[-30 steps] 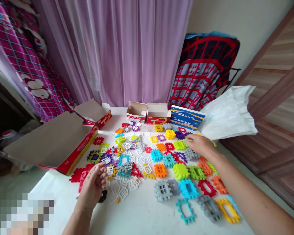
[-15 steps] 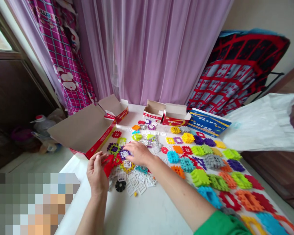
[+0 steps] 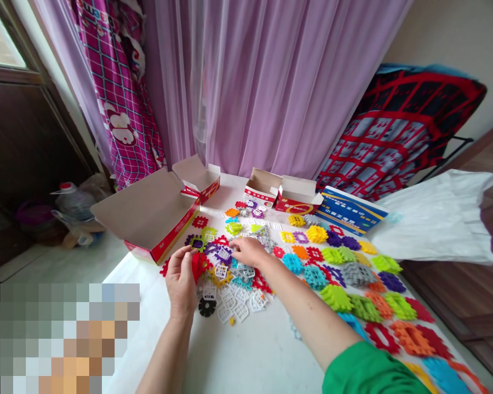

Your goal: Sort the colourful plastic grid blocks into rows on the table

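My left hand (image 3: 181, 282) is closed on red plastic building pieces (image 3: 197, 266) at the left edge of a mixed pile. Over the middle of that pile is my right hand (image 3: 250, 251), its fingers bent and drawn together. Whatever lies at its fingertips is too small to make out. Around both hands are white lattice window pieces (image 3: 229, 298), a purple-and-green square piece (image 3: 197, 243) and yellow and blue pieces. A black notched disc (image 3: 207, 307) lies at the near edge of the pile.
Stacks of toothed pieces sorted by colour, such as green ones (image 3: 336, 297), cover the table's right side. A large open red box (image 3: 164, 241) stands at left; smaller boxes (image 3: 298, 203) and a blue box panel (image 3: 351, 209) stand behind. A white bag (image 3: 435, 219) lies at right.
My right hand has drawn its spread fingers together over the pile. My left hand still holds red pieces and sits nearer the pile. The view has shifted slightly.
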Tool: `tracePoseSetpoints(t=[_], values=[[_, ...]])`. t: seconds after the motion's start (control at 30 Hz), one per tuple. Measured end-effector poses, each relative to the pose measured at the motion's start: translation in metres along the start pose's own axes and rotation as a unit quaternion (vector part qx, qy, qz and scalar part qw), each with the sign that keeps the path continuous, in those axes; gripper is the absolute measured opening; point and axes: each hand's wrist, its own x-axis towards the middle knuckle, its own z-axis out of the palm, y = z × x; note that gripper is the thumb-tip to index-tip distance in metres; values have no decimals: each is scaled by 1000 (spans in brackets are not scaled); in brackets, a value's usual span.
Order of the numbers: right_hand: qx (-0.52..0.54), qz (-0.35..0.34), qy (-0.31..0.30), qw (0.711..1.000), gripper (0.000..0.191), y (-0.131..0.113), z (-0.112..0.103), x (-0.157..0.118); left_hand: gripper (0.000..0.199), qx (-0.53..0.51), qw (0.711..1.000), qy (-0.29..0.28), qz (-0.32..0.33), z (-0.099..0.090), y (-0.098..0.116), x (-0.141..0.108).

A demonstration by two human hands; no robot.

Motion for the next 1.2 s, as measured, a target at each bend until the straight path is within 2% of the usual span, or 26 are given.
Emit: tracePoseSetpoints(t=[0.1,0.17,0.27,0.37,0.47,0.57,0.7,0.8,0.87,0.93,1.03,1.2], values=[[13,14,5,1000,27,1,2,-3,29,59,997,-32,42,0,-2,-5],[-10,2,21,1000,33,-3,1,-5,29,85,993,-44,70,-1,-3,-7],[-70,-4,21,997,47,-18,-3,-6,30,109,988,-51,93,-2,-5,-7],[-111,5,-4,994,46,-36,-6,-5,33,143,982,-58,106,-5,-9,-5],[-85,30,-14,996,50,-46,-5,-2,36,190,971,-78,119,-7,-13,-4],[-23,70,-23,997,49,-46,-4,-1,37,247,954,-100,134,-5,-14,-3],[50,106,48,992,27,-38,-5,-10,39,342,913,-123,187,-2,-8,-2],[116,120,113,979,25,-34,-8,-26,45,375,869,-183,264,2,-4,0],[144,114,153,971,24,-33,-10,-41,48,380,851,-225,285,6,-3,-1],[158,108,185,964,21,-31,-12,-58,51,386,849,-256,253,10,-3,-5],[179,112,218,953,18,-26,-14,-82,55,385,861,-294,156,18,-1,-14],[226,95,296,923,22,-13,-10,-115,64,303,900,-312,11,36,9,-31]])
